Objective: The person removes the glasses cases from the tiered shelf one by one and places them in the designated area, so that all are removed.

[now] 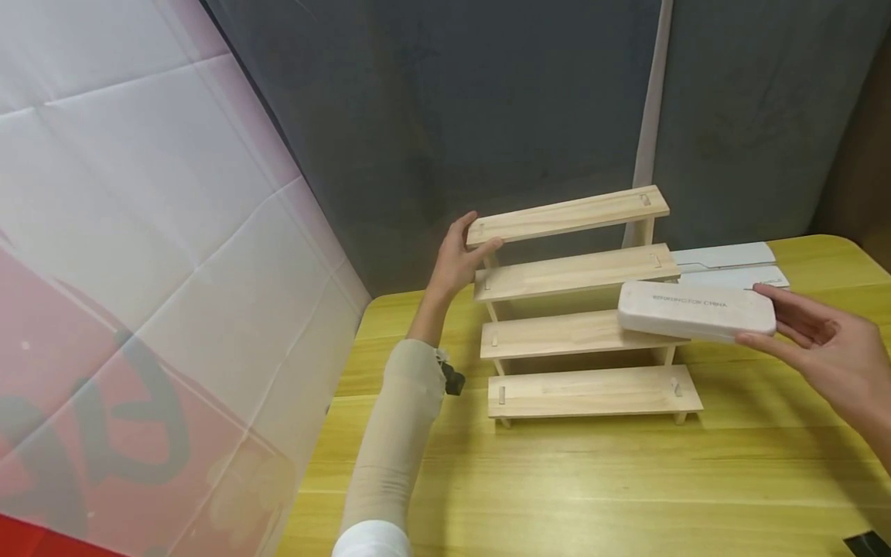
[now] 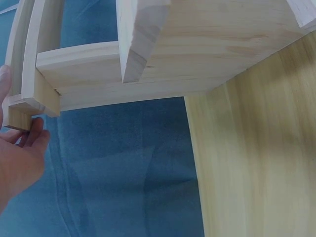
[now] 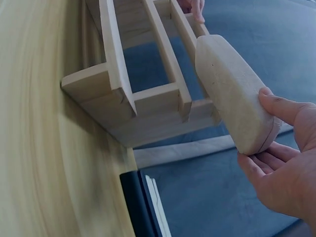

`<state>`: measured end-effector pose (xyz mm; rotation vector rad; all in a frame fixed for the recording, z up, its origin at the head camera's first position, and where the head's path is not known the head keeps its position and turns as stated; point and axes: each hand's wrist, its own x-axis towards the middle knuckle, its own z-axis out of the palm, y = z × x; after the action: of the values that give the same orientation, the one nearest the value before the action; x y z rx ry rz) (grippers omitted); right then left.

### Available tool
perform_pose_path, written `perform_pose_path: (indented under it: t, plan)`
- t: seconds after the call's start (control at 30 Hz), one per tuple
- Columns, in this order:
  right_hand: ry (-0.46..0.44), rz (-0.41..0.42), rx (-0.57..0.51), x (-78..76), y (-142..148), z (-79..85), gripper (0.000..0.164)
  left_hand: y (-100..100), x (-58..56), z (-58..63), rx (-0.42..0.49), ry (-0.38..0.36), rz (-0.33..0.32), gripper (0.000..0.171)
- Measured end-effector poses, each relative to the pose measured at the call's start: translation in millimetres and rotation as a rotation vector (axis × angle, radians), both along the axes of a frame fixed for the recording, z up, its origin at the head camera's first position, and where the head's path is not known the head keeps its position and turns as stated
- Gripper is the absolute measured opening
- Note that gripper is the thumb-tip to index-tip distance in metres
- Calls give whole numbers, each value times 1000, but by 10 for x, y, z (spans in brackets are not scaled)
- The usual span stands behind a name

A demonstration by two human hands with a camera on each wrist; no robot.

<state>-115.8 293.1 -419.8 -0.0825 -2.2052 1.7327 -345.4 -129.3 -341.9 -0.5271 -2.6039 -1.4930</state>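
Note:
A four-tier stepped wooden shelf rack (image 1: 576, 391) stands on the table. At the left end of its top board, my left hand (image 1: 458, 259) grips the wood, thumb over the front and fingers behind; the left wrist view shows the fingers (image 2: 37, 136) curled against the board's end. My right hand (image 1: 831, 333) holds a white glasses case (image 1: 685, 309) by its right end, between thumb and fingers. The case is in front of the rack's right side, lettering facing up in the head view. In the right wrist view, the case (image 3: 229, 91) slants, and a seam runs near the held end.
Flat white items (image 1: 731, 267) lie behind the rack on the right; a dark-covered book-like thing (image 3: 138, 202) shows in the right wrist view. A dark grey curtain (image 1: 487, 116) hangs behind the yellow wood-grain table (image 1: 592, 487). A printed white and pink sheet (image 1: 174, 232) borders the left.

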Motion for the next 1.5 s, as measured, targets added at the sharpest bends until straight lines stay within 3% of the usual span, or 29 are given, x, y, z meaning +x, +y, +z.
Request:
perform_pose_path:
  t: [0.2, 0.37, 0.6, 0.77, 1.0, 1.03, 1.17, 1.27, 1.4, 1.5]
  plan:
    - [31, 14, -76, 28, 111, -112, 69, -5, 13, 7, 5, -4, 9, 84]
    - [47, -16, -49, 65, 195, -203, 73, -2, 20, 10, 0, -1, 11, 85]
    - [153, -40, -69, 69, 314, -355, 75, -7, 29, 8, -9, 3, 11, 84]
    - [93, -122, -18, 103, 388, -425, 73, 10, 25, 1, -3, 5, -1, 83]
    - [52, -129, -105, 126, 525, -531, 67, 23, 20, -5, -9, 4, -3, 83]
    - [51, -130, -90, 112, 568, -573, 66, 24, 18, -7, -10, 3, -4, 83]
    - [84, -120, -23, -149, 1114, -1227, 74, 23, 18, -1, -14, 0, -2, 84]
    - [176, -67, -121, -362, 1540, -1770, 79, 19, 10, 5, -11, 3, -2, 84]
    - [287, 21, -296, -390, 1596, -1890, 75, 9, -2, 9, -1, 8, -9, 85]
    - [288, 15, -248, -336, 1514, -1818, 72, 1, -5, 13, 1, 8, -10, 84]
